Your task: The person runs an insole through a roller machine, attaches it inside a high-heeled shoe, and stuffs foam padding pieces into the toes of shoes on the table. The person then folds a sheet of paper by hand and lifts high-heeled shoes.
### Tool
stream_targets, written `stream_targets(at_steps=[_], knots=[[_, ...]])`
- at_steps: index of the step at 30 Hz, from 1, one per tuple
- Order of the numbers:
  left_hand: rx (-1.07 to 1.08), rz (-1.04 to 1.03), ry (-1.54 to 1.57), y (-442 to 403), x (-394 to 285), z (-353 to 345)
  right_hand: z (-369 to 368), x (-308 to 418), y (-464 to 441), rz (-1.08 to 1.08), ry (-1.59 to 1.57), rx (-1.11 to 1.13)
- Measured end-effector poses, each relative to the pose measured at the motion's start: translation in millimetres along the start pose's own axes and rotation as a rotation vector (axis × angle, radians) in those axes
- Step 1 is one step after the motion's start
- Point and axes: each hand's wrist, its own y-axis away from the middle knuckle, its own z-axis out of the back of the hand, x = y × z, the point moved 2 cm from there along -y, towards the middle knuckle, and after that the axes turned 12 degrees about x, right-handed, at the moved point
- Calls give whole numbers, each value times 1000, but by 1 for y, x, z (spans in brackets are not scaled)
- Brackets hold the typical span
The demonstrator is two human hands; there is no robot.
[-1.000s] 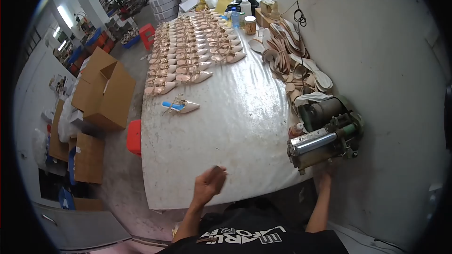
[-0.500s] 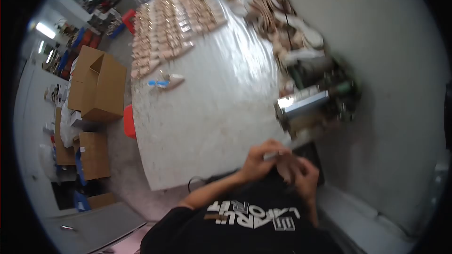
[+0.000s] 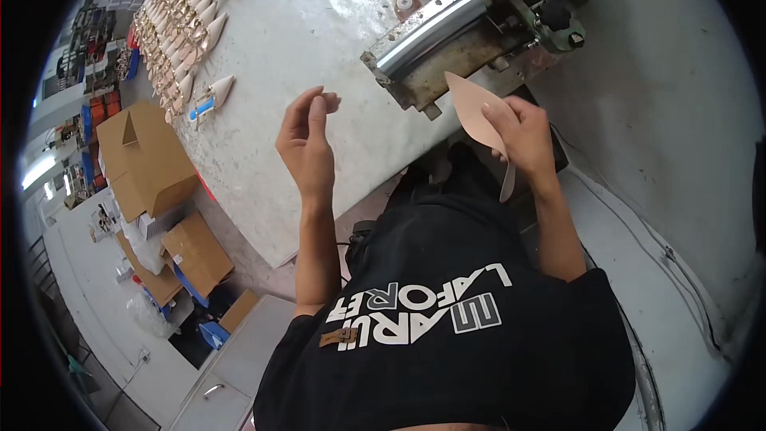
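Pinched between the thumb and fingers of my right hand (image 3: 523,132) is a thin, pale pink, insole-shaped piece (image 3: 472,108). It has a pointed tip facing up, beside the front of the roller machine (image 3: 443,32), and a narrow part hangs below the hand. My left hand (image 3: 311,132) is raised over the near part of the white-covered table (image 3: 363,116), fingers loosely curled and the thumb apart, with nothing visible in it. A single pointed shoe with a blue insole (image 3: 211,102) lies on the table further left.
Rows of pointed pink shoes (image 3: 187,24) cover the table's far left part. A small bottle (image 3: 405,5) stands behind the machine. Open cardboard boxes (image 3: 148,156) are on the floor at left. Cables (image 3: 638,231) run along the wall at right.
The view has turned down and towards the machine. My hands, together at the pink piece half a second ago, are now apart, with the piece in my right hand.
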Motion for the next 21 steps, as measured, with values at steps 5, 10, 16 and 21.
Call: stream_targets(at_steps=[5,10,16,21], knots=[[-53,28,-5,-3,1,1,1,7,-23,101,-34,40],[-30,52,13,-13,9,-6,-2,22,-36,92,12,58],[338,54,-130,-109,36,-33,-20,34,-48,221,172,-45],[803,498,57,-165,51,-61,-23,37,-47,269,228,-114]])
